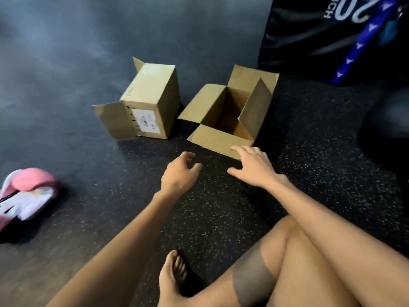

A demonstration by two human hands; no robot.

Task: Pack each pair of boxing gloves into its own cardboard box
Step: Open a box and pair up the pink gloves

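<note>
An open cardboard box stands upright on the dark floor with its flaps spread and nothing visible inside. To its left a second cardboard box lies on its side, flaps open toward the left, a white label on its near face. Pink and white boxing gloves lie at the far left edge, partly cut off. My left hand hovers just in front of the upright box, fingers curled and apart, holding nothing. My right hand is spread, its fingertips at the box's near flap.
A large black padded block with white lettering and a blue strap stands at the back right. My bare crossed legs and a foot fill the lower right. The floor is dark speckled rubber.
</note>
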